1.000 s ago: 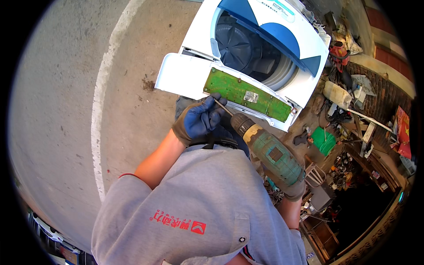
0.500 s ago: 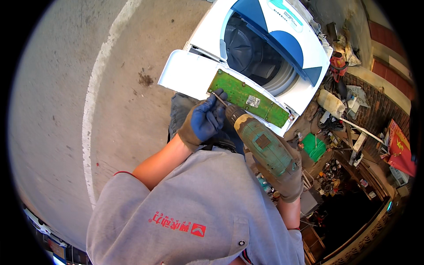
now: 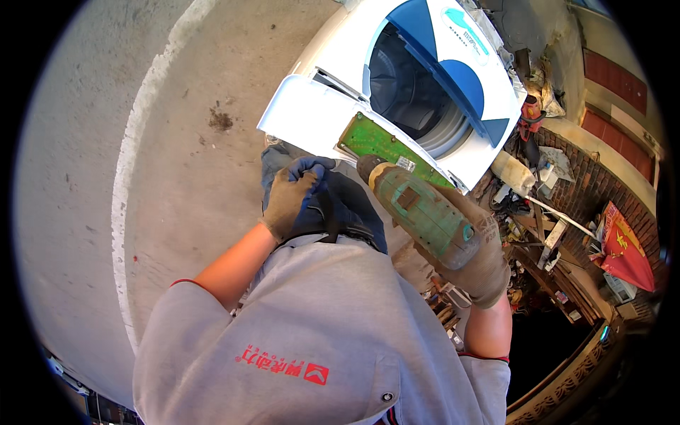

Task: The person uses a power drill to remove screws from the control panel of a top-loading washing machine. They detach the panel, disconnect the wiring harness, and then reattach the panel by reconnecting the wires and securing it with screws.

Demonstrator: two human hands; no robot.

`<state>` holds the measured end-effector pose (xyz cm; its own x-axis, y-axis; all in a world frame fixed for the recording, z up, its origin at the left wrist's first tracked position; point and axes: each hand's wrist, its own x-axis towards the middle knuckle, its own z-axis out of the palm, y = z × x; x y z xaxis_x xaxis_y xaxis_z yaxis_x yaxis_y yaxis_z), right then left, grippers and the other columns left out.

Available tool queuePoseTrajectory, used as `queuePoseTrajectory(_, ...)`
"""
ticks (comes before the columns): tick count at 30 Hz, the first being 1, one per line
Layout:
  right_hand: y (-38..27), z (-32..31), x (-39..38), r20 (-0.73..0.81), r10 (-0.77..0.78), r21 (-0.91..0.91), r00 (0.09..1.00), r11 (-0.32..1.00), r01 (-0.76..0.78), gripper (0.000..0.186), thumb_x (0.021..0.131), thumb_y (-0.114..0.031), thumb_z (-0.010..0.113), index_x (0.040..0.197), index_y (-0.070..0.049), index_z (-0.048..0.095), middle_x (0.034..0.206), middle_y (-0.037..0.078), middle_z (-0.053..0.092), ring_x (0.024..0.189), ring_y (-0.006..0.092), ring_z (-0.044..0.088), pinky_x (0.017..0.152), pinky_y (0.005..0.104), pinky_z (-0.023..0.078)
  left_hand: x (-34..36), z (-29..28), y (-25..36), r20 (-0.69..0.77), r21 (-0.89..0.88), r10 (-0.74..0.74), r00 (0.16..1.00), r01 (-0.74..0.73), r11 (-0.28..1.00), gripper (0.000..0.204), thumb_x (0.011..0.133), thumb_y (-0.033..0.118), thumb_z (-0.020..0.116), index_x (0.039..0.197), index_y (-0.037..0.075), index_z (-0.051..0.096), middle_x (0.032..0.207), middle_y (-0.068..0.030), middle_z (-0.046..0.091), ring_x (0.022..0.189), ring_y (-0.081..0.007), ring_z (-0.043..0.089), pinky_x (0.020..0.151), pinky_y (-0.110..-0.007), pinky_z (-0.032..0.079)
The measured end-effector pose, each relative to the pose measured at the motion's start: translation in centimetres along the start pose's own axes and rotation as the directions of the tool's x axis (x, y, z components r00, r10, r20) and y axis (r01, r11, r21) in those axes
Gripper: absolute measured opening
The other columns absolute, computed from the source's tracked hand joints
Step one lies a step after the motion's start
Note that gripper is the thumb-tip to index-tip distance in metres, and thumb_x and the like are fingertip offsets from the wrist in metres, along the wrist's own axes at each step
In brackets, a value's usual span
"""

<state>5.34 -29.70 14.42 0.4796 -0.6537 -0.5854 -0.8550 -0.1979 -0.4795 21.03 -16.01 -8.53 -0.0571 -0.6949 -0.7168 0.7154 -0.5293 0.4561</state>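
My right hand (image 3: 484,273), in a brown work glove, grips a scuffed green power drill (image 3: 418,209). Its thin bit reaches the near left corner of a green circuit board (image 3: 377,139); whether it touches a screw is too small to tell. The board sits in a white panel (image 3: 306,106) flipped out from a white and blue top-loading washing machine (image 3: 331,44). Beside the drill, over my lap, my left hand (image 3: 294,195) wears a brown and blue glove. Its fingers are curled closed, hiding whatever they may hold.
The washer's blue lid (image 3: 453,92) stands raised beside the dark drum (image 3: 405,81). To the right lie wooden boards, a pale plastic container (image 3: 513,173) and a red banner (image 3: 627,248) by a brick wall. Concrete ground (image 3: 198,170) with a white line spreads left.
My left hand has let go of the drill bit's end and drawn back left toward my lap, fingers curled. The drill stays at the board's corner, and the whole view has shifted slightly.
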Motion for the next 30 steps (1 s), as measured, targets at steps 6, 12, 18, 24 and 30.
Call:
queuePoseTrajectory(6,-2.3,-0.7,1.1,0.066,0.011,-0.197,0.998,0.98,0.002,0.066,0.067,-0.018,0.081,0.127,-0.006,0.058,0.108,0.019,0.068,0.097,0.035,0.068,0.085,0.0409,0.053,1.1,-0.5,1.5,-0.128,-0.014,0.224,0.966,-0.228,0.974,0.023,0.101,0.016,0.056,0.115,0.001,0.065,0.106,-0.0044,0.068,0.09,-0.0109,0.062,0.083,-0.025,0.051)
queuePoseTrajectory(12,-2.2,-0.7,1.4,0.098,-0.001,-0.182,0.995,0.983,0.019,0.064,0.068,-0.02,0.08,0.127,-0.006,0.058,0.109,0.018,0.068,0.099,0.0351,0.067,0.086,0.0415,0.053,1.5,-0.4,1.1,-0.122,0.058,0.248,0.961,-0.242,0.969,0.025,0.102,0.016,0.051,0.117,0.001,0.065,0.108,-0.0048,0.067,0.09,-0.0119,0.062,0.084,-0.025,0.051)
queuePoseTrajectory(18,-1.9,-0.8,1.7,0.101,-0.06,-0.245,0.993,0.966,0.083,0.062,0.07,-0.02,0.079,0.127,-0.007,0.058,0.109,0.018,0.068,0.099,0.0357,0.067,0.086,0.042,0.053,1.2,0.0,1.4,-0.131,0.016,0.209,0.969,-0.208,0.978,0.024,0.102,0.013,0.05,0.116,0.001,0.066,0.108,-0.0054,0.068,0.09,-0.0122,0.062,0.082,-0.025,0.052)
queuePoseTrajectory(24,-2.0,-0.9,2.1,0.115,-0.056,-0.289,0.992,0.953,0.088,0.063,0.069,-0.022,0.08,0.126,-0.007,0.058,0.108,0.018,0.068,0.099,0.035,0.067,0.086,0.0418,0.053,1.2,0.0,1.6,-0.146,0.055,0.194,0.97,-0.188,0.981,0.023,0.101,0.013,0.052,0.114,0.001,0.067,0.104,-0.0049,0.068,0.089,-0.0118,0.062,0.08,-0.024,0.052)
queuePoseTrajectory(30,-2.2,-1.2,2.5,0.119,-0.071,-0.329,0.99,0.938,0.107,0.063,0.068,-0.024,0.081,0.125,-0.008,0.06,0.109,0.017,0.068,0.099,0.0345,0.067,0.086,0.0413,0.054,1.0,0.4,2.0,-0.16,0.115,0.209,0.965,-0.192,0.975,0.024,0.1,0.013,0.052,0.114,0.0,0.067,0.102,-0.0046,0.069,0.089,-0.0118,0.062,0.08,-0.025,0.051)
